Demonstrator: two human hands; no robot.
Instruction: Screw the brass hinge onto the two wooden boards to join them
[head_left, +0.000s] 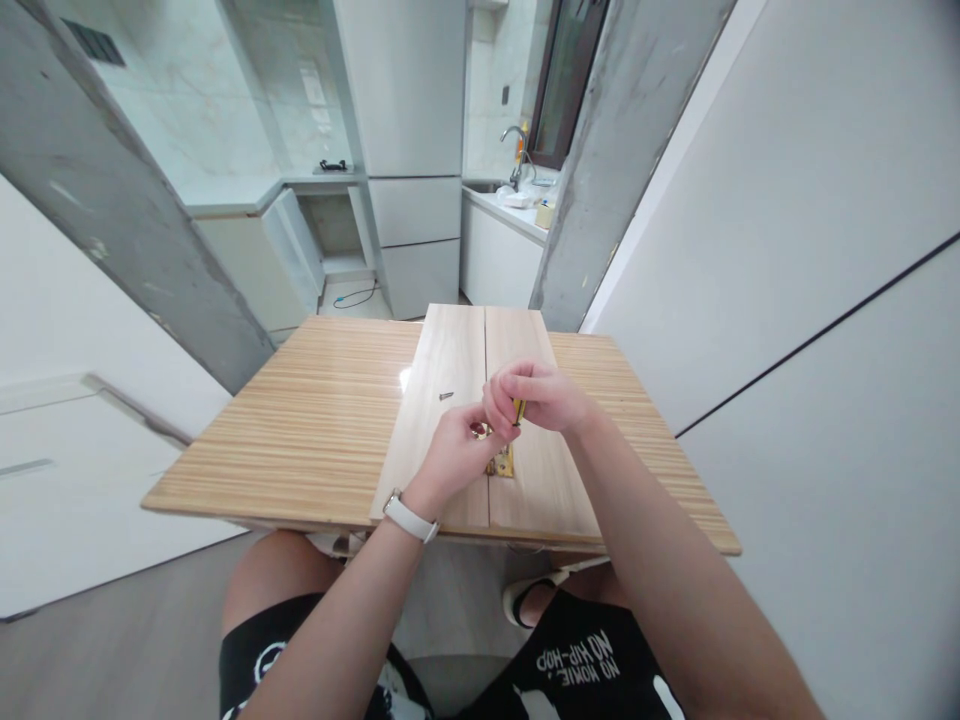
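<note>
Boards of pale wood, a left board [454, 340] and a right board [555, 490], lie side by side on a striped wooden table [277, 430], their long edges separated by a thin dark seam; a gold hinge [504, 464] lies at that seam near the close end, partly hidden by the left hand [463, 450]; the left hand hovers low over the boards, its fingers bent and close to the right hand's, with a bit of shiny gold metal [480, 430] showing beside them, though whether they grip it I cannot tell; the right hand [536, 393] is just above and beyond, its fingers curled narrow around a slim yellow item [519, 410], most of which is hidden by the fingers; a small screw [446, 396] lies on the left board, just beside the left hand; a watch with a white strap [410, 517] circles the left wrist; below the table edge show black shorts [592, 650] with white lettering; beyond the table stand a tall pale refrigerator [409, 90] and, right of it, a sink faucet [514, 145].
</note>
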